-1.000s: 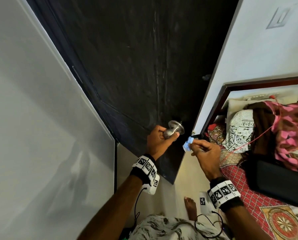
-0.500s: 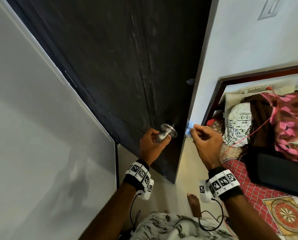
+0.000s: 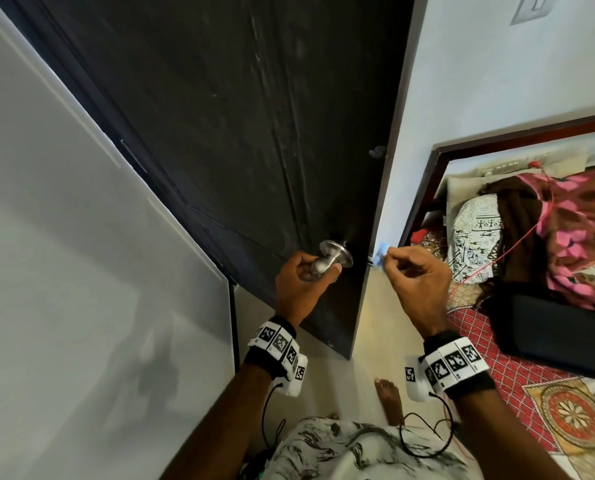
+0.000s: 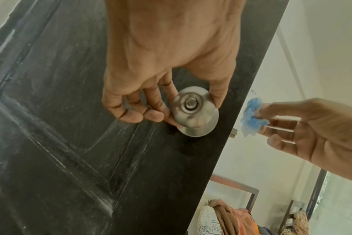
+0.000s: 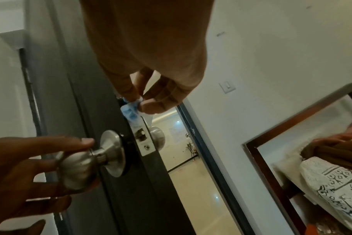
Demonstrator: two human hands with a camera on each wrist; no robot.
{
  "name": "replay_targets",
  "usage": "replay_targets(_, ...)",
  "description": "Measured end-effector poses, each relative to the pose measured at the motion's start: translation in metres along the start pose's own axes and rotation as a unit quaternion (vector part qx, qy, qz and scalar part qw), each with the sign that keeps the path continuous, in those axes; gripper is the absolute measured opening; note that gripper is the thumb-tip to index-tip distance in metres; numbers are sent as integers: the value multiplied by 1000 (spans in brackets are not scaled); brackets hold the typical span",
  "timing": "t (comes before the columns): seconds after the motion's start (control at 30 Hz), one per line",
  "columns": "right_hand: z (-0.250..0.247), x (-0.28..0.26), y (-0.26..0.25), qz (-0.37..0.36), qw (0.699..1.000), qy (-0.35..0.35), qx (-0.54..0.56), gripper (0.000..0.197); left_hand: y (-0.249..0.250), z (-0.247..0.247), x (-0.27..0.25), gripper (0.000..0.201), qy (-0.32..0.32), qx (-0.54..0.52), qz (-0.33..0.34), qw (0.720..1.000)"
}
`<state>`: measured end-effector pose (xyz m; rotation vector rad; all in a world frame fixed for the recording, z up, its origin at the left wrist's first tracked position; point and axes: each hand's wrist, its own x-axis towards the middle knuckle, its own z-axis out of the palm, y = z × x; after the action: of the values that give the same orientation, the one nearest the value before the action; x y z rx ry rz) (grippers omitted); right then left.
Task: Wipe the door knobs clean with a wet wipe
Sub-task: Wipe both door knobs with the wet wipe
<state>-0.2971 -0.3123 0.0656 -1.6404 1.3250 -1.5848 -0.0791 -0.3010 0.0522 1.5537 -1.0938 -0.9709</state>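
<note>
A dark door (image 3: pixel 237 133) stands ajar. Its silver knob (image 3: pixel 323 263) on my side is gripped by my left hand (image 3: pixel 315 271), thumb on one side and fingers on the other, as the left wrist view shows on the knob (image 4: pixel 193 109). My right hand (image 3: pixel 389 254) pinches a crumpled blue wet wipe (image 3: pixel 380 255) between thumb and fingertips, right beside the door's free edge. The wipe (image 5: pixel 130 111) sits just above the latch plate (image 5: pixel 142 138). Behind the edge the far-side knob (image 5: pixel 158 136) shows; the wipe is not on either knob.
A white wall (image 3: pixel 81 271) closes in on the left. To the right is a bed (image 3: pixel 497 375) with a red patterned cover, piled clothes (image 3: pixel 573 230) and a black bag (image 3: pixel 559 334). A bare foot (image 3: pixel 389 400) stands on the floor below the door edge. A wall switch (image 3: pixel 531 8) is up right.
My right hand has lifted the wipe from below knob height up to the door's edge. My left hand has kept its grip on the knob.
</note>
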Motion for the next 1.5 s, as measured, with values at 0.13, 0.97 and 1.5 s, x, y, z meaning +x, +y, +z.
replay_targets(0.13, 16, 2, -9, -27, 999, 28, -12, 7, 1, 1, 0, 36, 3, 5, 6, 1000)
replay_targets(0.97, 14, 8, 26, 60, 995, -23, 76, 15, -5, 1, 4, 37, 2, -7, 11, 1000)
replay_targets(1.5, 35, -45, 53, 164, 982, -2, 94, 11, -5, 2, -1, 36, 13, 0, 12, 1000)
